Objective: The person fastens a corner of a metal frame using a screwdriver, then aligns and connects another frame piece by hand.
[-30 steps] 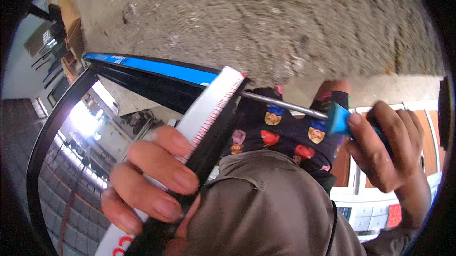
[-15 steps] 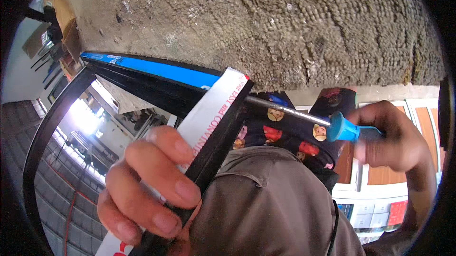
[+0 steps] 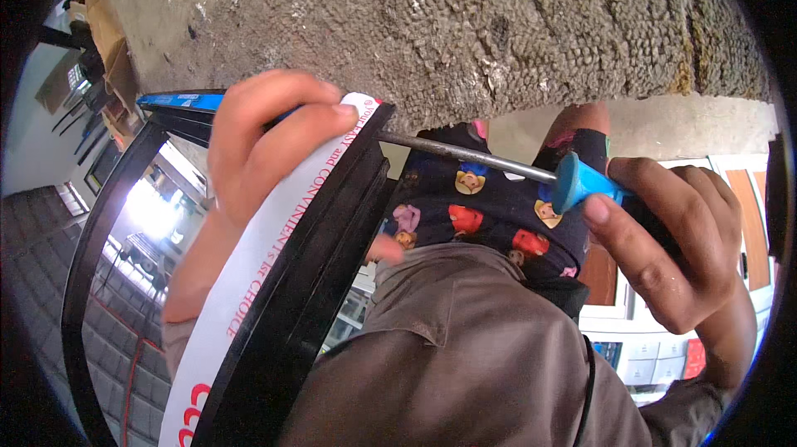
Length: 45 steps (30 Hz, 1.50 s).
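The right hand [image 3: 664,239] at three o'clock is closed around a blue-handled screwdriver [image 3: 581,183] whose steel shaft runs toward ten o'clock to the black frame [image 3: 324,231], which the left hand [image 3: 257,140] grips at its white-taped top corner, beneath the rough concrete slab [image 3: 465,24] at twelve o'clock.

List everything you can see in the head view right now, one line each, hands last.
Frame: one, black, with a white printed strip along its edge, running from lower left up to the centre.
Screwdriver: one, grey metal shaft, blue handle, lying across from the frame's top to the right hand.
Blue bar: one, at the frame's upper left end.
Concrete slab: one, rough grey-brown, across the top.
Patterned cloth: dark with coloured figures, centre.
Brown shirt: lower centre.
Left hand: gripping the frame's top.
Right hand: gripping the screwdriver handle.
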{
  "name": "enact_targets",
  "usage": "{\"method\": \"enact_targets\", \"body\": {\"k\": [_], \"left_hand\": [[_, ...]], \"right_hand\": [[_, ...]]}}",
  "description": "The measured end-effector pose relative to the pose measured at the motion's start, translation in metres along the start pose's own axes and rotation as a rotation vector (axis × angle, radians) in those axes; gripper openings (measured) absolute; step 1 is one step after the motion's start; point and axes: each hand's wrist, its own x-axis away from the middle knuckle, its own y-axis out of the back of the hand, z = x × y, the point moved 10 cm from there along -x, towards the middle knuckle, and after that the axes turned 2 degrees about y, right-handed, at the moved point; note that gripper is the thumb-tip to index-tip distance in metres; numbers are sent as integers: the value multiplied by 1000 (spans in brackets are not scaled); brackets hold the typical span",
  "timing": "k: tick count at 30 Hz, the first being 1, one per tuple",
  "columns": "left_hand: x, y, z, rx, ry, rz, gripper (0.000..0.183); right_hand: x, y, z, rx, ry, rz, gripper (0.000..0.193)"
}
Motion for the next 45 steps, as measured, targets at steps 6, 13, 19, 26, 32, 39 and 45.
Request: {"method": "enact_targets", "body": {"k": [6,13,19,26,32,39,45], "left_hand": [[0,-8,5,-73,-281,147,39],[0,-8,9,5,-255,146,39],[1,1,24,37,-172,205,35],[2,-2,20,19,-255,164,30],[2,-3,16,3,-208,162,33],[1,-5,6,-51,-305,113,35],[3,-9,6,-17,-297,123,37]], "right_hand": [[-15,-4,2,80,-34,62,62],[-23,-11,11,160,5,225,63],[-43,-15,-9,-78,-163,171,54],[8,-82,-63,-1134,-1211,592,48],[13,-71,-70,-1177,-1002,408,51],[8,-3,-36,-188,-148,-58,57],[-7,-14,-3,148,37,74,52]]}}
